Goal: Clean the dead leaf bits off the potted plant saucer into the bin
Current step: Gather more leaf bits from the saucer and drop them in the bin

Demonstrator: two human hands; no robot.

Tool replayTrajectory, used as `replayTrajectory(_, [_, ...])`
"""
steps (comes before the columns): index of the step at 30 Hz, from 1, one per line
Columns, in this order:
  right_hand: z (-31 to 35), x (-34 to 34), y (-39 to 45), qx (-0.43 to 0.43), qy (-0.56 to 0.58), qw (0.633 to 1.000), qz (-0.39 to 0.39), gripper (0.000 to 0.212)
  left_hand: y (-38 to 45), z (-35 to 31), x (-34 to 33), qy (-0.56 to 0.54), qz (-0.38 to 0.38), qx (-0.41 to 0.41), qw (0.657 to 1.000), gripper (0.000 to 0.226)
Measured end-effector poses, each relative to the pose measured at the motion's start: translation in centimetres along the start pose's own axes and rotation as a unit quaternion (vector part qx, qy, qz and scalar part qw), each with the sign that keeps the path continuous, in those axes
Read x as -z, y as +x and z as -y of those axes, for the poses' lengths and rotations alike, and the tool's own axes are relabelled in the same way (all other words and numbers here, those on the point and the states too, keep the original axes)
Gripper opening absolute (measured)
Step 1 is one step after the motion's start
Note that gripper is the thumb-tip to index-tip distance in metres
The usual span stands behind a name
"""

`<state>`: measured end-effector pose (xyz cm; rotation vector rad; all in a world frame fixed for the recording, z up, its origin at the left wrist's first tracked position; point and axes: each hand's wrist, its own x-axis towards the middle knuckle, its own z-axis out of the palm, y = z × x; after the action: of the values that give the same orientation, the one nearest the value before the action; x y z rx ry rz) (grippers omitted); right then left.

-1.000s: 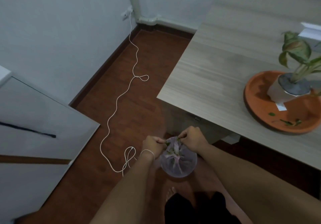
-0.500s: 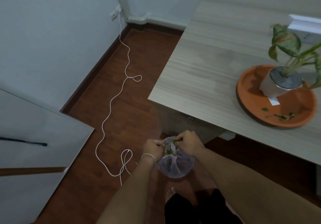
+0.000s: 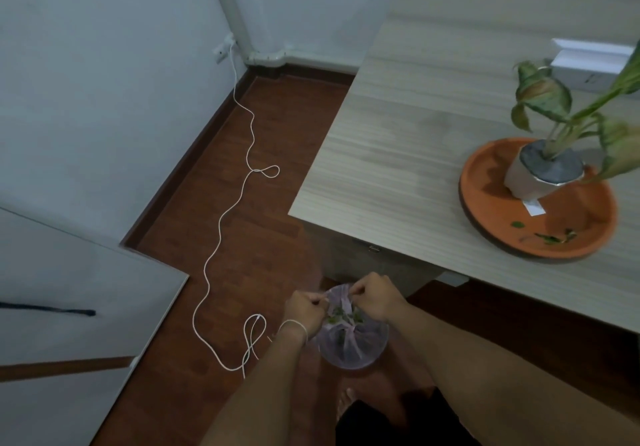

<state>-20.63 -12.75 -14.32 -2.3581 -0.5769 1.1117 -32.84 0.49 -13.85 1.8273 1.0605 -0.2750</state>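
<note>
A small round bin (image 3: 353,345) lined with a pale purple bag stands on the floor below the table's corner. Green leaf bits (image 3: 341,317) lie inside it. My left hand (image 3: 303,310) and my right hand (image 3: 372,295) are both over the bin's mouth with fingers pinched; what each pinches, liner or leaf bit, I cannot tell. Up on the table, the orange saucer (image 3: 491,234) carries a white potted plant (image 3: 540,172). A few leaf bits (image 3: 550,236) rest on the saucer's near side.
The wooden table (image 3: 398,154) fills the right side, its corner just above the bin. A white cable (image 3: 221,237) snakes over the red-brown floor from a wall socket. A grey cabinet (image 3: 69,300) stands left. A white box (image 3: 588,61) sits behind the plant. My foot (image 3: 346,404) is near the bin.
The view has swung left, so the saucer and plant sit further left in frame. My hands stay pinched over the bin mouth with little shift.
</note>
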Motion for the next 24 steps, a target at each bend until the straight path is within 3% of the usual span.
replayTrajectory(4, [0.4, 1.1, -0.8, 0.03, 0.019, 0.999, 0.007, 0.021, -1.4, -1.8, 0.4, 0.053, -0.025, -0.026, 0.998, 0.018])
replayTrajectory(10, [0.7, 4.7, -3.0, 0.078, 0.019, 0.997, 0.004, 0.03, -1.8, -4.4, 1.3, 0.101, -0.1, -0.086, 0.986, 0.015])
replayTrajectory(14, [-0.7, 9.8, -4.8, 0.116, 0.024, 0.992, -0.043, 0.028, -1.0, -8.8, 1.3, 0.116, -0.113, -0.139, 0.977, 0.013])
replayTrajectory(19, [-5.7, 17.7, -7.1, 0.093, 0.062, 0.985, -0.134, 0.018, -1.1, -17.0, -2.9, 0.122, -0.068, -0.206, 0.969, 0.02])
replayTrajectory(24, [-12.6, 25.1, -9.1, 0.022, 0.013, 0.975, -0.219, 0.02, -2.5, -24.9, -10.2, 0.138, 0.028, -0.269, 0.953, 0.032])
